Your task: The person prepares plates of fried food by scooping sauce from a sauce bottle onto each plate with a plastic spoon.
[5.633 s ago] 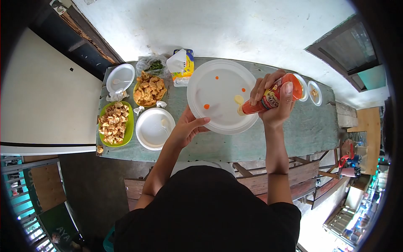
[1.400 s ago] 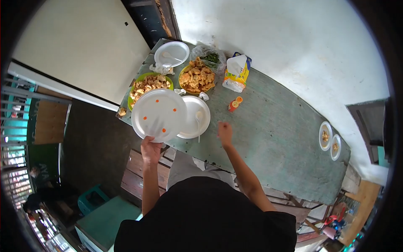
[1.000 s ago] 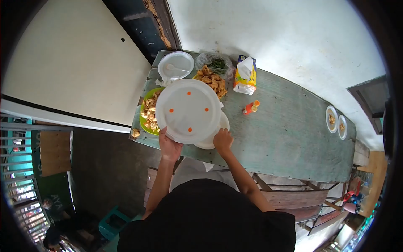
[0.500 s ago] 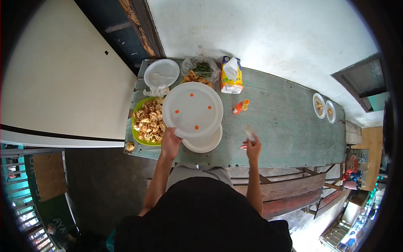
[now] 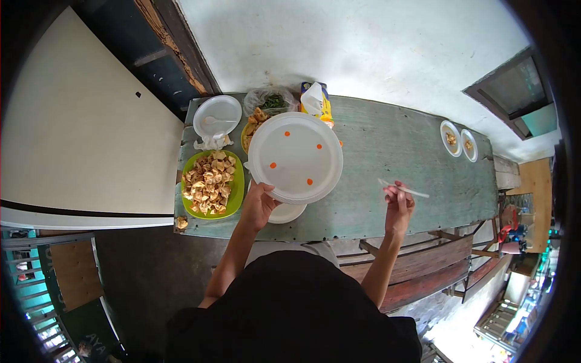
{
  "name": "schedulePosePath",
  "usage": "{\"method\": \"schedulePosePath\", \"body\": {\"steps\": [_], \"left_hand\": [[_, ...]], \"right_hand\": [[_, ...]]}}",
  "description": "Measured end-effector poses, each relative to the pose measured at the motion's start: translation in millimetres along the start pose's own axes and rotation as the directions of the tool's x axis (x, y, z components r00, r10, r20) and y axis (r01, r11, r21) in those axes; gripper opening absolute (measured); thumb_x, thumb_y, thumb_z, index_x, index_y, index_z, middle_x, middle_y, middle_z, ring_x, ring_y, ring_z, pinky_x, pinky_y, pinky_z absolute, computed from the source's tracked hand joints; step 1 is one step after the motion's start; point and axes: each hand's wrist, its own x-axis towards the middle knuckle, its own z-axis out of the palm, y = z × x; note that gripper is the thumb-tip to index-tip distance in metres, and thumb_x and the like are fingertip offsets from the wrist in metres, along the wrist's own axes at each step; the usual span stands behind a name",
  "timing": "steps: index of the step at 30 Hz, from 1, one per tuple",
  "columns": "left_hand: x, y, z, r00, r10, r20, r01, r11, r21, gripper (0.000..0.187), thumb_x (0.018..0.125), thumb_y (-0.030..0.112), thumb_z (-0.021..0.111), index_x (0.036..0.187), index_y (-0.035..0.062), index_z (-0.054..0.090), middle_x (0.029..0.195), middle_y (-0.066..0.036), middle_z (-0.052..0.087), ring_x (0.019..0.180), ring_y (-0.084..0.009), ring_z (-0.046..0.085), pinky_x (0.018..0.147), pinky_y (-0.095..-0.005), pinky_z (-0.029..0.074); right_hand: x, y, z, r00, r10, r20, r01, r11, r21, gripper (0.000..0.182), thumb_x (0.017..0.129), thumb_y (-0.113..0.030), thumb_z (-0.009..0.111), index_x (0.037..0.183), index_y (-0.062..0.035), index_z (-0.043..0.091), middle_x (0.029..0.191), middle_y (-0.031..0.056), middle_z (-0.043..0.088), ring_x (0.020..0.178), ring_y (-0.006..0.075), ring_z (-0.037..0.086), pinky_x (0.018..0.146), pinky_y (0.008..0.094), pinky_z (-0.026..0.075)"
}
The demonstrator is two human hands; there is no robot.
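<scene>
My left hand [image 5: 260, 206] grips the lower left rim of a round white plate [image 5: 296, 160], which carries several orange-red dots of sauce. The plate is held above the table and partly covers another white plate [image 5: 287, 214]. To the right, my right hand [image 5: 399, 202] pinches a thin, pale utensil [image 5: 414, 192], perhaps a spoon. A green plate [image 5: 237, 198] piled with fried pieces [image 5: 209, 181] lies left of my left hand. Behind the held plate are more fried pieces [image 5: 255, 123] and a plastic bag [image 5: 272, 100] with green leaves in it.
A white plate [image 5: 229, 107] with a spoon stands at the back left beside crumpled plastic [image 5: 213, 141]. A tissue pack [image 5: 318, 104] is near the wall. Two small plates [image 5: 450, 130] [image 5: 469, 152] with food lie at the far right. A wooden bench [image 5: 417, 275] runs along the front.
The held plate and my left hand have moved right, now hiding most of the orange-red bottle. My right hand has also moved right, and its utensil shows more clearly.
</scene>
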Motion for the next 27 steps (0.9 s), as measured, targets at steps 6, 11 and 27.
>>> {"method": "schedulePosePath", "body": {"steps": [6, 11, 27], "left_hand": [[-8.8, -5.5, 30.5, 0.998, -0.046, 0.049, 0.041, 0.995, 0.095, 0.068, 0.077, 0.005, 0.042, 0.138, 0.0106, 0.013, 0.132, -0.017, 0.033, 0.118, -0.0313, 0.045, 0.094, -0.0466, 0.044], [-13.9, -24.1, 45.4, 0.995, -0.07, 0.073, 0.065, 0.995, 0.079, 0.062, 0.079, 0.002, 0.042, 0.136, 0.0071, 0.017, 0.13, -0.016, 0.037, 0.118, -0.0301, 0.045, 0.098, -0.0461, 0.04], [-31.9, -31.4, 75.3, 0.993, -0.103, -0.053, 0.106, 0.992, 0.07, 0.055, 0.078, 0.002, 0.045, 0.131, 0.0022, 0.028, 0.124, -0.015, 0.043, 0.115, -0.028, 0.046, 0.098, -0.044, 0.039]], "right_hand": [[15.4, -26.2, 46.1, 0.968, -0.175, -0.179, 0.14, 0.972, -0.19, 0.037, 0.096, -0.034, 0.042, 0.098, 0.0001, 0.056, 0.069, 0.0043, 0.058, 0.055, 0.0073, 0.049, 0.05, 0.0185, 0.035], [12.5, -27.5, 90.2, 0.98, -0.195, -0.046, 0.17, 0.929, -0.329, 0.044, 0.098, -0.038, 0.032, 0.098, 0.0007, 0.055, 0.068, 0.005, 0.057, 0.052, 0.0076, 0.047, 0.049, 0.0195, 0.034], [1.3, -4.1, 125.6, 0.929, -0.05, 0.368, 0.217, 0.877, -0.429, 0.03, 0.097, -0.011, 0.032, 0.089, 0.0048, 0.056, 0.063, 0.0096, 0.058, 0.055, 0.0122, 0.051, 0.053, 0.0244, 0.042]]}}
